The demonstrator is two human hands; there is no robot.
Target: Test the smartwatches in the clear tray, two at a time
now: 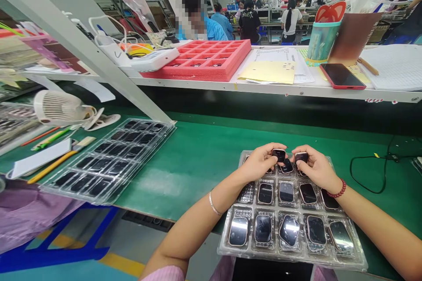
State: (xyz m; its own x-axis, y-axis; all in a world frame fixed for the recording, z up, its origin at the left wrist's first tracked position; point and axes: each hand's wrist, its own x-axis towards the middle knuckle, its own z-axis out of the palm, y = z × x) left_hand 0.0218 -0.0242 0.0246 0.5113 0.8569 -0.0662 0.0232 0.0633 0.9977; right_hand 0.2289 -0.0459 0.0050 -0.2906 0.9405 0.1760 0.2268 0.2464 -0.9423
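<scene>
Workbench [184,175], green-matted, running across the view below a white upper shelf [263,89], which lifts paperwork and supplies clear of the work surface. On the shelf: red foam tray [198,59] with a grid of square pockets, apparently meant to bed small parts separately; stacked papers [270,72]; smartphone [342,76] in a red case; pen cup [321,41]. On the bench at left: small white desk fan [59,107], angled toward the seat, and clear blister tray [108,162] of dark rectangular panels, set within reach but away from the hands' working area. Directly before the person: second clear blister tray [290,237], holding smartwatch bodies [289,230] face up, one per moulded pocket, so that the units appear kept from rubbing against each other. Left hand [260,162] closed in a fingertip pinch on one small smartwatch body [279,155]; right hand [316,169] likewise closed on another [301,157]. Both units are held by their edges just above the tray's far row, close together, with their faces left largely uncovered, seemingly for a close look. Beaded red bracelet [336,189] on the right wrist; thin metal bangle [212,204] on the left.
</scene>
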